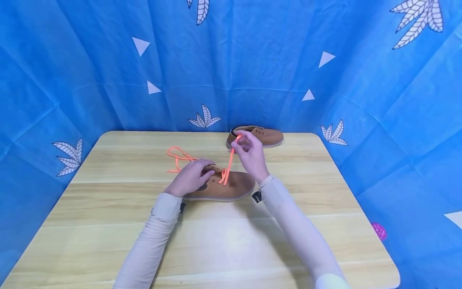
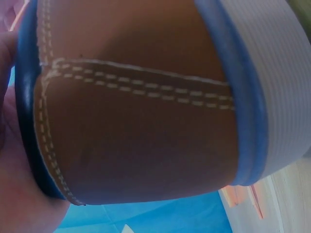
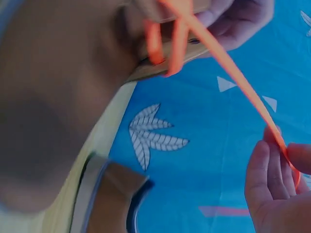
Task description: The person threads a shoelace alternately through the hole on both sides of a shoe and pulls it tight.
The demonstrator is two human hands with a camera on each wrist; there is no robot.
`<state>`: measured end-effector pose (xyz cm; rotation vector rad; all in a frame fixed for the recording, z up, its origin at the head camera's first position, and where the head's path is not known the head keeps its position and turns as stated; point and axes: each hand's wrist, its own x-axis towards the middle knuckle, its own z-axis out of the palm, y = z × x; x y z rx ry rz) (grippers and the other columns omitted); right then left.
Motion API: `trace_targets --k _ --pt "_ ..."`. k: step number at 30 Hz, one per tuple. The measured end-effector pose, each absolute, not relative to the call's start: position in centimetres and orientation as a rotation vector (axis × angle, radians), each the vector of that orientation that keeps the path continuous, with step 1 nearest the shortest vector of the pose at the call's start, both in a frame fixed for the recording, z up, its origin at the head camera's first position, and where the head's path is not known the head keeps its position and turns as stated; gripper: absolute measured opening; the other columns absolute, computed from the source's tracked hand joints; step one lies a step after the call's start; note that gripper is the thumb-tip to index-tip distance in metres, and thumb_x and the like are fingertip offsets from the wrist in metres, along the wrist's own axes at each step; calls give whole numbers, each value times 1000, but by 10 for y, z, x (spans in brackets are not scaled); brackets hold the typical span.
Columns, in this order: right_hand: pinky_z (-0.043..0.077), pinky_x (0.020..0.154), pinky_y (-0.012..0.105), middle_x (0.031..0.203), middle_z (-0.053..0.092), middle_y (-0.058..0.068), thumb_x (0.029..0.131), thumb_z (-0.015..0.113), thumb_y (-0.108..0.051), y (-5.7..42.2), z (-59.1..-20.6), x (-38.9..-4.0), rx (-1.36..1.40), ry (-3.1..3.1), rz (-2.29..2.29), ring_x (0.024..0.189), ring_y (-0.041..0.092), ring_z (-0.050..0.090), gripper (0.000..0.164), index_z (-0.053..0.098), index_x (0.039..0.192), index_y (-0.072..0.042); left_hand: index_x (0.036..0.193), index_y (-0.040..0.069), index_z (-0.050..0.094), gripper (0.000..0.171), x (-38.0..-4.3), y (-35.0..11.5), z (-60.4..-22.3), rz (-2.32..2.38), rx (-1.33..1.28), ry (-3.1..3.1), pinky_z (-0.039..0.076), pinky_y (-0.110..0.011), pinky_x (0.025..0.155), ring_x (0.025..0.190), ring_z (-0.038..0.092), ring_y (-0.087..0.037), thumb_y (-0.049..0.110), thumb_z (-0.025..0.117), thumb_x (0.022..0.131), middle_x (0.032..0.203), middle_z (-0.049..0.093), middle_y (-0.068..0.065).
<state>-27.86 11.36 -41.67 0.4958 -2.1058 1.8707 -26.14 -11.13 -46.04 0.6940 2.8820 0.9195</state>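
Note:
In the head view, a brown shoe [image 1: 236, 186] with a pale sole lies with its toe to the right. My left hand [image 1: 187, 177] holds it at the opening, fingers over the upper edge. The shoe's stitched heel [image 2: 141, 141] fills most of the left wrist view. An orange shoelace [image 1: 231, 160] runs through the front eyelets, and my right hand [image 1: 251, 157] pinches it above the shoe. From the right wrist side, the lace [image 3: 238, 77] stretches taut from the eyelets to the thumb and fingers. The lace's other length [image 1: 175, 154] trails in a loose loop to the left.
A second brown shoe [image 1: 268, 137], with eyelets and no lace showing, stands at the table's back edge behind my right hand. The wooden table [image 1: 108, 224] is enclosed at the back and sides by a blue patterned cloth [image 1: 252, 52].

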Motion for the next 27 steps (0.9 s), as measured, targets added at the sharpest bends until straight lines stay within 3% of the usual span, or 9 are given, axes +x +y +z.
trace_targets --k 4,9,12,17,23,27 --pt "64 72 31 104 69 32 96 70 -2 102 -409 -295 431 -2087 1988 76 39 76 44 59 139 -2 130 8 67 32 -261 -111 -462 921 720 2875 59 -46 96 106 70 -24 25 65 103 123 72 -10" --pt "64 67 31 109 76 23 95 74 -9 90 -399 -311 343 -2134 2029 63 16 75 63 50 152 -14 130 8 67 32 -261 -112 -463 939 722 2864 60 -44 92 99 70 -22 24 66 102 119 73 -9" --pt "64 67 31 109 78 18 94 76 -14 86 -395 -319 300 -2187 2017 64 16 75 76 39 159 -21 130 8 67 32 -261 -112 -463 945 723 2866 60 -45 94 102 71 -22 24 66 102 120 73 -9" --pt "64 68 31 108 79 16 94 77 -17 80 -389 -329 194 -2249 2049 66 16 76 90 23 165 -22 130 8 67 32 -261 -112 -462 939 728 2867 59 -46 96 105 71 -23 24 66 102 122 73 -9" --pt "62 67 28 108 79 13 97 73 -18 76 -386 -337 93 -2246 2106 62 15 72 79 28 161 -20 130 9 68 31 -262 -112 -463 934 736 2875 58 -46 98 107 71 -24 23 66 102 122 74 -9" --pt "61 67 26 110 78 17 100 68 -15 74 -382 -340 123 -2209 2134 66 18 70 54 47 150 -17 131 9 67 32 -262 -114 -463 958 736 2880 57 -47 100 111 71 -25 22 66 102 125 73 -9"
